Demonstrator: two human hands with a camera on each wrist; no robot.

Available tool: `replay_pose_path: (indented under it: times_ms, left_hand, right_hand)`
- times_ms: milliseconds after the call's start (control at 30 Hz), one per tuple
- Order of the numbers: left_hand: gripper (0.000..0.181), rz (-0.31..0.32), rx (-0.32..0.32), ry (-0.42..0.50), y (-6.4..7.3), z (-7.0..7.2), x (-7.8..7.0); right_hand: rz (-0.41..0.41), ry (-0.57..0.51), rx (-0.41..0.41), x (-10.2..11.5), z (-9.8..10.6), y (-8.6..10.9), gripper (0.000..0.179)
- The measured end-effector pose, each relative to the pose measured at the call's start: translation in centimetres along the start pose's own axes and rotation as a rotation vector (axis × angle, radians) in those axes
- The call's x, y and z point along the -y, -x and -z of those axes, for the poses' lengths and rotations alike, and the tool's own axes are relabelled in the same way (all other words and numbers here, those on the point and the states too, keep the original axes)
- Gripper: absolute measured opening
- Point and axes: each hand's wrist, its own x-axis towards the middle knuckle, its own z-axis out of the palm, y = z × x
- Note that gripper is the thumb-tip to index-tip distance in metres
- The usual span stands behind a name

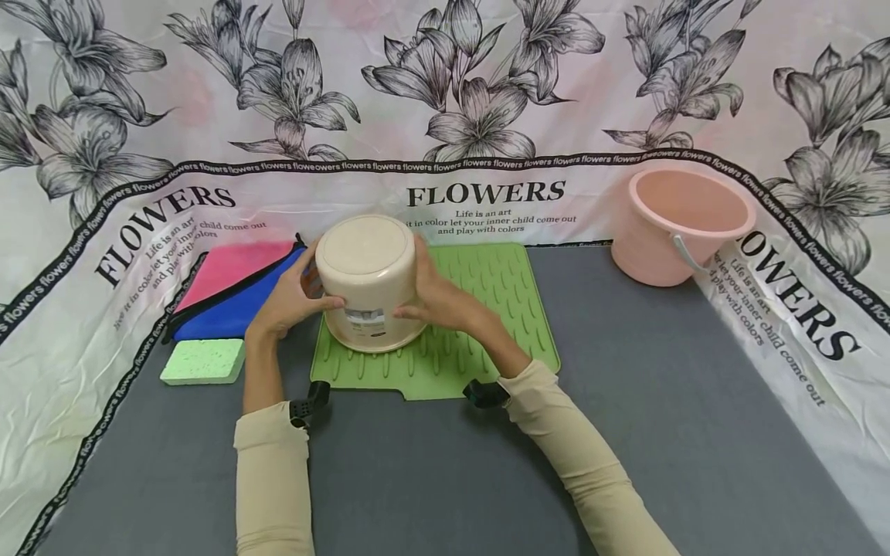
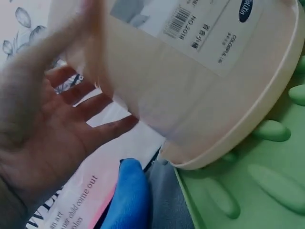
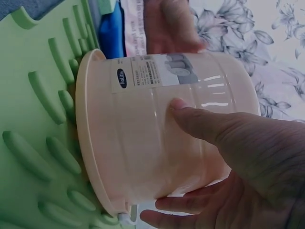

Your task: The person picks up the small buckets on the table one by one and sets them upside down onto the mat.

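The left hand (image 1: pixel 287 303) and the right hand (image 1: pixel 442 298) were clamped on opposite sides of a cream bucket (image 1: pixel 365 282), fingers curved about its wall and thumbs laid against the near side. The bucket was inverted, its flat base uppermost and its flared rim facing down over the left part of a green ridged mat (image 1: pixel 487 309); whether the whole rim bore on the ridges could not be told. A printed label (image 1: pixel 365 322) with a barcode lay on the near wall, between the thumbs. Black wrist cameras (image 1: pixel 487 394) were worn just beyond the cuffs of the beige sleeves (image 1: pixel 273 479). Left of the mat lay a blue-and-pink fabric article (image 1: pixel 232 309) with black edging, and just in front of it a pale green sponge (image 1: pixel 202 362). A pink bucket (image 1: pixel 650 239) stood upright, well apart at the far right, its pale grey handle (image 1: pixel 687 253) lowered. The dark grey counter (image 1: pixel 417 479) was bordered by white floral fabric (image 1: pixel 389 181) lettered "FLOWERS".
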Motion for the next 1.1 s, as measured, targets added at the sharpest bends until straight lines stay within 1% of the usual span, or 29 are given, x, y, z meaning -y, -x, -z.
replay_pose_path:
  times_ms: [100,200,267,367,467,567,633,700,800,967,1100]
  left_hand:
    - [0.109,0.013,-0.012,0.016,-0.2,0.0,-0.7]
    - [0.108,0.014,-0.037,0.021,-0.8,-0.6,-1.3]
    - [0.104,0.017,-0.044,-0.001,-1.0,-0.8,-1.4]
    - [0.102,0.012,-0.043,-0.020,-0.9,-1.0,-1.3]
    - [0.101,0.005,-0.036,-0.022,-0.8,-1.0,-1.1]
    - [0.100,0.014,-0.034,-0.018,-0.5,-1.1,-1.0]
    - [0.100,0.026,-0.032,-0.017,-0.3,-1.1,-0.9]
    - [0.101,0.034,-0.029,-0.017,-0.1,-1.0,-0.9]
    - [0.100,0.034,-0.026,-0.018,0.0,-1.0,-0.9]
    - [0.100,0.019,-0.029,-0.014,-0.2,-0.9,-1.0]
    - [0.100,0.017,-0.018,-0.013,-0.3,-0.9,-1.0]
  right_hand:
    - [0.016,0.003,0.008,0.0,-0.2,-0.3,0.135]
    - [0.028,0.006,0.004,-0.1,-0.1,-0.4,0.134]
    - [0.039,0.005,0.004,-0.2,0.0,-0.5,0.133]
    - [0.039,0.009,0.017,-0.4,0.1,-0.4,0.133]
    - [0.034,0.029,0.053,-0.4,0.4,-0.2,0.132]
    - [0.009,0.043,0.117,-0.3,1.2,0.4,0.130]
    - [0.009,0.053,0.159,-0.1,1.9,0.8,0.128]
    - [0.014,0.071,0.184,0.1,2.5,1.1,0.123]
    - [0.022,0.135,0.198,0.6,3.7,1.5,0.112]
    - [-0.025,0.240,0.198,1.2,5.8,2.1,0.099]
    - [-0.041,0.295,0.230,1.5,7.3,3.0,0.088]
